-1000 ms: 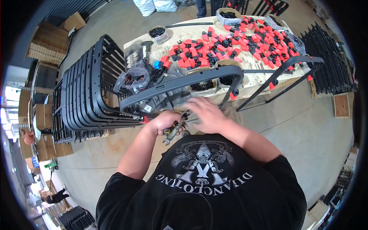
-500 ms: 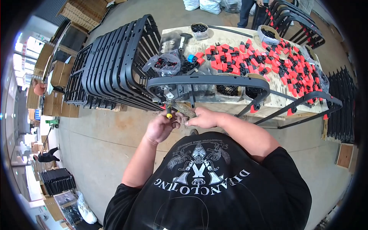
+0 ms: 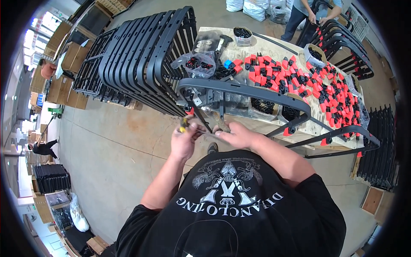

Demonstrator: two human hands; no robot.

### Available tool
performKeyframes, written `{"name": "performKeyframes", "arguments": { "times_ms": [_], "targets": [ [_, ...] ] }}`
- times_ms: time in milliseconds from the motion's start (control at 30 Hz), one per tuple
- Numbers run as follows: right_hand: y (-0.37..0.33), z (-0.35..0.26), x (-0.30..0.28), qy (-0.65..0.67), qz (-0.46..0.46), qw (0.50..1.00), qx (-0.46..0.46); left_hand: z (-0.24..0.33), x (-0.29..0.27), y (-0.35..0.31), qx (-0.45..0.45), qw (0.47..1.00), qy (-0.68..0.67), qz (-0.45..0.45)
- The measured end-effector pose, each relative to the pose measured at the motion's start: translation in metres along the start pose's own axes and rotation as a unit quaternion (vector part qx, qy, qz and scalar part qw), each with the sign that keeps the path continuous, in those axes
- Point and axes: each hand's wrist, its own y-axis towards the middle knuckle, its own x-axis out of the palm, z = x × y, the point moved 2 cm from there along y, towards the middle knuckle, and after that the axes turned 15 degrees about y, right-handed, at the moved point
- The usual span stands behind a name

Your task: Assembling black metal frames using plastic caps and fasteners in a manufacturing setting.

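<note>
The step in hand looked like fastening a fitting onto the lower end of a black metal frame [image 3: 244, 92] that lay tilted across the near edge of the bench [image 3: 233, 47], its curved top bar above both hands and its thin struts running down toward them. The left hand [image 3: 185, 141] had its grip closed around a yellow-handled tool [image 3: 184, 124], whose tip pointed up and to the right toward the strut end. The right hand [image 3: 235, 135], just to the right of the left and almost touching it, had its grip pinched shut on the strut end or a small part there; which of the 2 could not be told, since the fingers hid it. Beyond the hands, further along the bench, lay a spread of red and black clips [image 3: 312, 81], with clear bags of black parts [image 3: 199, 64] to the left of them. Left of the left hand stood a stack of finished black frames [image 3: 141, 60]. Far beyond the right hand another person [image 3: 314, 13] worked at more frames. As a judgement, the next move called for keeping the strut steady in the right grip while the tool met the joint squarely, without slipping off the small part.
</note>
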Motion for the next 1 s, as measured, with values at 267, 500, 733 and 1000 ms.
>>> {"name": "performKeyframes", "arguments": {
  "times_ms": [267, 500, 733, 1000],
  "targets": [
    [-0.059, -0.027, -0.032, 0.004, 0.117, 0.989, 0.086, -0.019, -0.096, 0.009, -0.014, 0.961, 0.172, 0.218],
    [-0.068, -0.025, -0.036, -0.030, 0.106, 0.978, 0.175, -0.021, -0.101, 0.032, -0.045, 0.962, 0.186, 0.192],
    [-0.074, -0.014, -0.016, 0.454, 0.297, 0.821, 0.179, -0.031, -0.141, 0.105, 0.015, 0.953, 0.235, 0.191],
    [-0.045, -0.022, 0.044, 0.321, 0.532, 0.779, 0.082, -0.044, -0.157, 0.164, 0.038, 0.951, 0.294, 0.082]
  ]
}}
